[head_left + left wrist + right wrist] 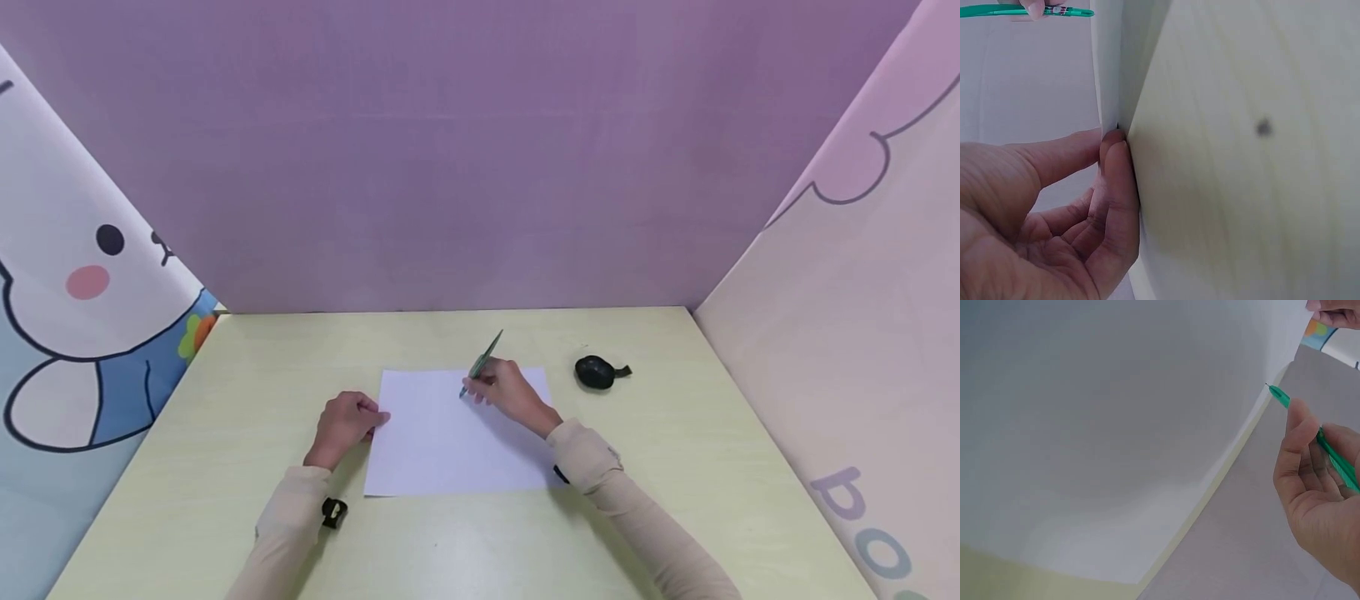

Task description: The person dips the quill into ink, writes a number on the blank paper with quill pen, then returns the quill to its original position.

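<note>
The left hand (343,429) pinches a white rectangular paper sheet (450,450) by its edge; the right hand (513,392) grips a slender green pen (483,362).

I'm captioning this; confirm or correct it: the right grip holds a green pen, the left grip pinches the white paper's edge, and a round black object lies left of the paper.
Wrong side: the head view shows the round black object right of the white paper, not left. The right grip does hold a green pen, and the left grip pinches the paper's edge.
</note>
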Available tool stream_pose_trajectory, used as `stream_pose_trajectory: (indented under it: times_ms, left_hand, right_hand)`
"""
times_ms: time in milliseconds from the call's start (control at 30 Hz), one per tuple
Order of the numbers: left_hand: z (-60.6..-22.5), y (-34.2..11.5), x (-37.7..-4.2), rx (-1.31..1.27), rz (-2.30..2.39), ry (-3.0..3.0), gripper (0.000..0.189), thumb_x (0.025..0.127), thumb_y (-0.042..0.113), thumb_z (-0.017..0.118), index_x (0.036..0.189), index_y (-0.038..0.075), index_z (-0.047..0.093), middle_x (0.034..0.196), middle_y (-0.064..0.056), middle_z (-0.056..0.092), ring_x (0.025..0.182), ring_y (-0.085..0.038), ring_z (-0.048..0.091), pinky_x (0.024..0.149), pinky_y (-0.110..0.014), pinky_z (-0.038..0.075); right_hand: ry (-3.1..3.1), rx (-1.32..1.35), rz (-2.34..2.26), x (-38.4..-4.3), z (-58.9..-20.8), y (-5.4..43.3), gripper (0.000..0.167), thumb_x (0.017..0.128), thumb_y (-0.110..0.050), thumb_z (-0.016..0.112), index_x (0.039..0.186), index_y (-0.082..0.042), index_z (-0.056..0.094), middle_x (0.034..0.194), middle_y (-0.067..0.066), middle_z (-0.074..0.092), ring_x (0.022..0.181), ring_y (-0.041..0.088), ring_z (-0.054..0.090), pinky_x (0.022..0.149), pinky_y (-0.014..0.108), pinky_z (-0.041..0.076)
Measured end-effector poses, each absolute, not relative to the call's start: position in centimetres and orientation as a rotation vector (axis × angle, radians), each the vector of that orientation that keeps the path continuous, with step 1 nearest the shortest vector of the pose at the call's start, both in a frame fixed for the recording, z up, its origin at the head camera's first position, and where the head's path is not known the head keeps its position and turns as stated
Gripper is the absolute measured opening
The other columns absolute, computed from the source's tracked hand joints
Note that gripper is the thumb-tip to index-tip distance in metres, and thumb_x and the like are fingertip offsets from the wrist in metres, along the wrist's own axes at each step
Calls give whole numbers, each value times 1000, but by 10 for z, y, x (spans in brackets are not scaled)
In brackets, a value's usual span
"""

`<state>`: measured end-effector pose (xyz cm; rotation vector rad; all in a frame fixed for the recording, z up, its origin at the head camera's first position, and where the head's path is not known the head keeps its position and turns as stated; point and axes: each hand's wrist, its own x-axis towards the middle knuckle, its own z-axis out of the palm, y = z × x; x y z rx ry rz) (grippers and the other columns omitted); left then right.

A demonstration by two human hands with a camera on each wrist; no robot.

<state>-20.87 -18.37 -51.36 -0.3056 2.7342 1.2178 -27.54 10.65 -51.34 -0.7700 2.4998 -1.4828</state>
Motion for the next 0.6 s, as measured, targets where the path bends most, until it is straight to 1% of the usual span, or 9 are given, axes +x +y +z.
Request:
stream_pose_trajectory:
  times_ms: [233,467,600]
  left_hand:
    - [-513,-182,-209,-312,1204,2735,20,93,15,77,98,-3,70,79,-10,72,65,-18,67,62,-30,49]
    - [-513,-178,-208,-317,1195,2743,20,93,15,77,98,-3,70,80,-10,73,65,-18,68,62,-30,49]
    - [-514,-174,-209,-334,1181,2749,20,93,16,77,98,-3,70,80,-10,72,65,-17,67,62,-29,48]
  right_hand:
    - [2492,-784,-1463,-275,-515,108,12,101,-7,68,96,2,74,88,16,74,76,31,73,64,30,58]
    - [2468,-809,-1462,-274,-517,112,13,102,-8,68,97,2,74,89,17,74,78,31,73,65,23,55]
    - [2458,-824,-1467,-275,-518,115,12,101,-8,69,97,2,74,89,17,75,78,31,74,65,23,54]
